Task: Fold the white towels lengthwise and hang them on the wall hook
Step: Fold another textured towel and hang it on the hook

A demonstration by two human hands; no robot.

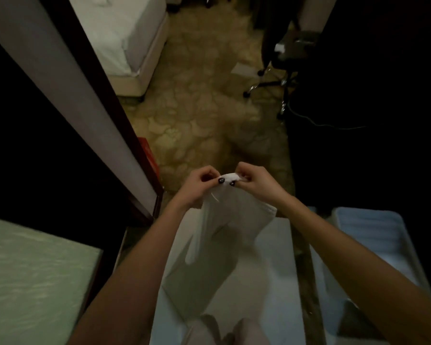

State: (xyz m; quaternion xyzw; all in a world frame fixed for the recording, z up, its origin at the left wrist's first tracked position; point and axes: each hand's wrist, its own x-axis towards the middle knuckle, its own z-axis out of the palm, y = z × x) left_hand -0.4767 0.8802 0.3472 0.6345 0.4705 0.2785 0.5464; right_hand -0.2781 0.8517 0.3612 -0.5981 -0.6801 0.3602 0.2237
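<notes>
One soft white cloth towel [224,232] is in your grasp. It hangs in the air above the far half of the pale flat surface [279,282] in front of you and touches nothing else that I can make out. Your left hand [202,181] and your right hand [254,181] sit close together at its top edge. Each pinches the cloth between thumb and curled fingers, with a short strip of hem stretched between them.

Below the pinch the towel drops as a long narrow panel, and its layers seem to lie over one another. From that I judge the lengthwise fold made or nearly made. The lower end is blurred, so I cannot tell whether the edges line up.

The hanging is not yet done. No wall hook shows anywhere in view, so you have to find it and carry the towel there.

The task speaks of several towels. Some pale fabric [209,327] shows at the near edge of the surface, but I cannot tell whether it is a towel or clothing. A light blue plastic tub [373,235] stands just beside the right edge of the surface. As far as this view shows, at most one towel is folded and none is hung.
</notes>
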